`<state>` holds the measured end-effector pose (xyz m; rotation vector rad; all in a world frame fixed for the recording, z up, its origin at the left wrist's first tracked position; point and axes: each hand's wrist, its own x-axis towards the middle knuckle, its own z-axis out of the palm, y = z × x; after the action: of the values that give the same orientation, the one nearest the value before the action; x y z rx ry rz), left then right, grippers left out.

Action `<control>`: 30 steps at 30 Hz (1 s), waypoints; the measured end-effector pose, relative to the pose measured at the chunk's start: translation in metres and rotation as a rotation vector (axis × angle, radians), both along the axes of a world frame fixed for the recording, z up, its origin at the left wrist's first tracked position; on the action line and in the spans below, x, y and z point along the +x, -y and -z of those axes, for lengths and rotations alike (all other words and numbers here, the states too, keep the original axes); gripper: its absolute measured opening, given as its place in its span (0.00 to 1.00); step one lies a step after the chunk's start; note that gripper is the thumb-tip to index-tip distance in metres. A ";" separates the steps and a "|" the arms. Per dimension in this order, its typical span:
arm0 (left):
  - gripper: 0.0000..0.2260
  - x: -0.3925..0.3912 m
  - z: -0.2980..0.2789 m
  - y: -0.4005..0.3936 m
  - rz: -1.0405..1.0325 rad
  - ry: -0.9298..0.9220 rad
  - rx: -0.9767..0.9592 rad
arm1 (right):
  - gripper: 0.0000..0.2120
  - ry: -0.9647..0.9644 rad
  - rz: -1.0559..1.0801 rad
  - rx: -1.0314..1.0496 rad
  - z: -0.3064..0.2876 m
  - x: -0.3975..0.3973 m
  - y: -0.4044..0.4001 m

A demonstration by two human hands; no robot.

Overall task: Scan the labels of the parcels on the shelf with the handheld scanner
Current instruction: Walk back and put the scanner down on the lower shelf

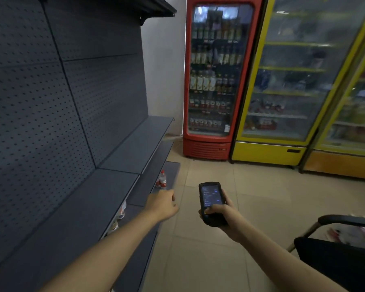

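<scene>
The dark grey perforated-metal shelf unit (76, 127) stands bare on its upper boards; no parcels show, only small red-capped bottles (162, 180) on a lower board. The right hand (221, 216) has its fingers wrapped round the black handheld scanner (211, 202), screen lit and facing up. The left hand (163, 204) hangs loosely curled, empty, beside the shelf edge. With the scanner pointed away from the shelf, a trigger press would likely read nothing.

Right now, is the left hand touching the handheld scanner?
Apart. The head view shows bare floor between the left hand, out by the shelf edge, and the handheld scanner gripped in the right hand.
</scene>
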<state>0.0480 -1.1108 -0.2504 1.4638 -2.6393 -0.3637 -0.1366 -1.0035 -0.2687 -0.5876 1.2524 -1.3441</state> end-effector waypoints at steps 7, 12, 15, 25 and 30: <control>0.12 -0.079 -0.001 0.110 -0.026 0.017 -0.009 | 0.39 0.008 0.003 -0.007 -0.003 -0.075 0.111; 0.11 -0.120 -0.007 0.180 -0.071 -0.013 0.013 | 0.35 -0.003 -0.037 -0.024 -0.012 -0.121 0.182; 0.10 -0.137 -0.004 0.220 -0.082 -0.008 0.027 | 0.40 0.004 -0.021 -0.001 -0.008 -0.140 0.224; 0.11 -0.206 0.002 0.402 -0.080 -0.022 -0.016 | 0.32 -0.008 -0.010 -0.004 0.001 -0.200 0.395; 0.13 -0.244 -0.001 0.495 -0.087 -0.032 -0.018 | 0.36 -0.013 0.005 -0.018 -0.001 -0.239 0.479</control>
<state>-0.1955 -1.6062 -0.2493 1.5483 -2.5377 -0.3506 -0.3757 -1.4826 -0.2677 -0.6072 1.2539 -1.3585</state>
